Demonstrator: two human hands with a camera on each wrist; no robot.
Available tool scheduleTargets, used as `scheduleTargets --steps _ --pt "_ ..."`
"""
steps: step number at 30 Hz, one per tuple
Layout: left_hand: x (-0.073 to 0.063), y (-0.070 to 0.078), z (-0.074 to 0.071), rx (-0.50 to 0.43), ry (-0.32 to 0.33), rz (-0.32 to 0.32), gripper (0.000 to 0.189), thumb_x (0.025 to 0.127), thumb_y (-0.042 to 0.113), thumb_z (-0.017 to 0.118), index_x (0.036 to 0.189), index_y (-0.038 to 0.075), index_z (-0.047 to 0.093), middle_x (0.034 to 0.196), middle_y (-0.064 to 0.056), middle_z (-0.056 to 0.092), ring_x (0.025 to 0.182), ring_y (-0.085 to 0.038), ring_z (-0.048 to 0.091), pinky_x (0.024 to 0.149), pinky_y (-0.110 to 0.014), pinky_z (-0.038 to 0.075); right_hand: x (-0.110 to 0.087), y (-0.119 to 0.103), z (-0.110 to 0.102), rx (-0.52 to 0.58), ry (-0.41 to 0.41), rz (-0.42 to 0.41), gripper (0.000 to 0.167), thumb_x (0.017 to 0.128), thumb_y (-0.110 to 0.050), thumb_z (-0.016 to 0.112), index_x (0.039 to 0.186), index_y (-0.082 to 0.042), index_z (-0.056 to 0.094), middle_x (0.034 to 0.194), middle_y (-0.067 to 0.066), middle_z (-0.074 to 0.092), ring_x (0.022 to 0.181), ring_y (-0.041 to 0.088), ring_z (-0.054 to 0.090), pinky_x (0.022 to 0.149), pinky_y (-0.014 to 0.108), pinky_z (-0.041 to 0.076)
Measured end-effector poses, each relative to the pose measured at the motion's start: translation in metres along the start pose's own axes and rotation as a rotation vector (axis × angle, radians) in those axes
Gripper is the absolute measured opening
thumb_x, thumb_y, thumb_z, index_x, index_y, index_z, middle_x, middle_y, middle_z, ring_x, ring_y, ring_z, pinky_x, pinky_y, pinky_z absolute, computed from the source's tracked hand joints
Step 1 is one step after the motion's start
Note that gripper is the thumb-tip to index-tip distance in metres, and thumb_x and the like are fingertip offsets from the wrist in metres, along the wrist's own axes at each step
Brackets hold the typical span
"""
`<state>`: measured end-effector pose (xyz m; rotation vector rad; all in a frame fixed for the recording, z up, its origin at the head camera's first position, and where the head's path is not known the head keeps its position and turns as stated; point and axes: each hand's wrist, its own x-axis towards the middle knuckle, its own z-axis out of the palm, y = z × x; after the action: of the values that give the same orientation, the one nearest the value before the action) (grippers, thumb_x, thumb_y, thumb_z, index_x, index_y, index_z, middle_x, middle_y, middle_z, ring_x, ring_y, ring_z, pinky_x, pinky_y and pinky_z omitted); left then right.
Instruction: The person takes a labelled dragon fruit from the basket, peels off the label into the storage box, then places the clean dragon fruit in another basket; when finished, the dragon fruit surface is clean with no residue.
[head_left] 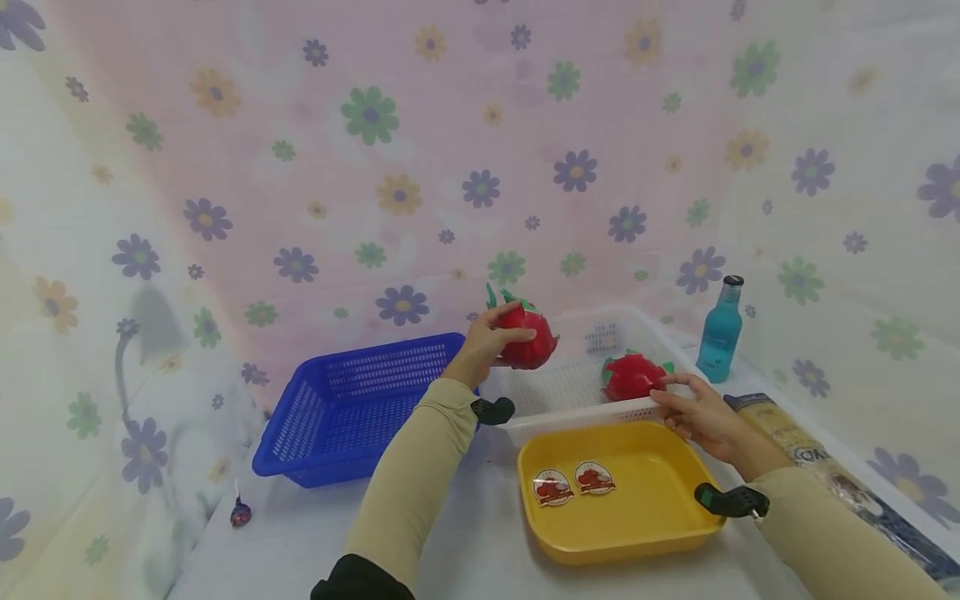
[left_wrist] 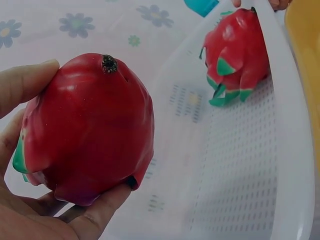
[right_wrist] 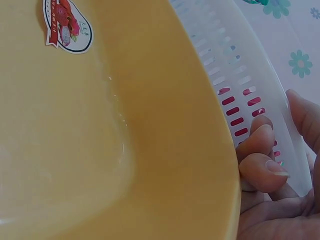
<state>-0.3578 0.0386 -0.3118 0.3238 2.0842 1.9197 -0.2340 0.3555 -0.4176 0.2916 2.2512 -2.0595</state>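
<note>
My left hand point(head_left: 487, 343) grips a red dragon fruit point(head_left: 528, 337) with green-tipped scales, raised over the left part of the white basket point(head_left: 555, 385). Its dark stem end faces the left wrist camera, with thumb and fingers spread round the fruit point(left_wrist: 95, 125). Another dragon fruit point(head_left: 633, 377) lies inside the basket at its right end. There my right hand point(head_left: 705, 417) pinches the basket's near rim. In the right wrist view the thumb lies over the rim and curled fingers point(right_wrist: 265, 172) sit outside the slotted wall.
A yellow tray point(head_left: 622, 542) with two dragon fruit stickers point(head_left: 573, 483) stands in front of the white basket. To the left is a blue basket point(head_left: 352, 425). A blue bottle point(head_left: 720, 333) and a long yellow-and-blue package point(head_left: 817, 462) are at the right. A small dark trinket point(head_left: 241, 512) lies far left.
</note>
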Motion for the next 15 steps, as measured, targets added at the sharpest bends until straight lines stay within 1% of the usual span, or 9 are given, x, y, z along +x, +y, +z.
scheduleTargets --steps 4,8,11,15 --pt "0.003 -0.007 0.003 -0.007 0.008 -0.001 0.065 0.081 0.017 0.08 0.139 0.032 0.055 0.149 -0.01 0.043 0.134 -0.041 0.046 0.099 -0.054 0.052 0.001 0.002 0.002 0.011 -0.005 -0.005 0.051 0.094 -0.042 0.064 0.131 -0.026 0.031 0.083 -0.002 0.064 0.067 0.01 0.055 0.056 0.013 0.043" --pt "0.005 -0.01 0.007 0.008 0.014 -0.002 0.064 0.08 0.018 0.08 0.137 0.033 0.057 0.149 -0.01 0.044 0.133 -0.042 0.047 0.098 -0.053 0.053 0.002 0.002 0.0 0.008 -0.013 -0.009 0.05 0.095 -0.042 0.063 0.131 -0.025 0.032 0.083 -0.002 0.064 0.067 0.01 0.055 0.055 0.015 0.043" --pt "0.007 -0.012 0.011 0.024 0.017 -0.009 0.064 0.079 0.018 0.081 0.137 0.033 0.057 0.149 -0.01 0.045 0.132 -0.042 0.047 0.098 -0.053 0.053 0.003 0.002 -0.002 0.0 -0.009 -0.006 0.052 0.093 -0.044 0.064 0.131 -0.027 0.032 0.084 -0.003 0.065 0.068 0.01 0.055 0.056 0.014 0.043" --pt "0.007 -0.015 0.016 0.035 0.017 -0.021 0.064 0.079 0.017 0.081 0.137 0.032 0.058 0.148 -0.01 0.046 0.132 -0.042 0.048 0.097 -0.054 0.054 0.004 0.004 -0.003 0.009 -0.008 -0.011 0.05 0.093 -0.044 0.064 0.129 -0.028 0.033 0.084 -0.003 0.065 0.067 0.01 0.055 0.056 0.014 0.043"
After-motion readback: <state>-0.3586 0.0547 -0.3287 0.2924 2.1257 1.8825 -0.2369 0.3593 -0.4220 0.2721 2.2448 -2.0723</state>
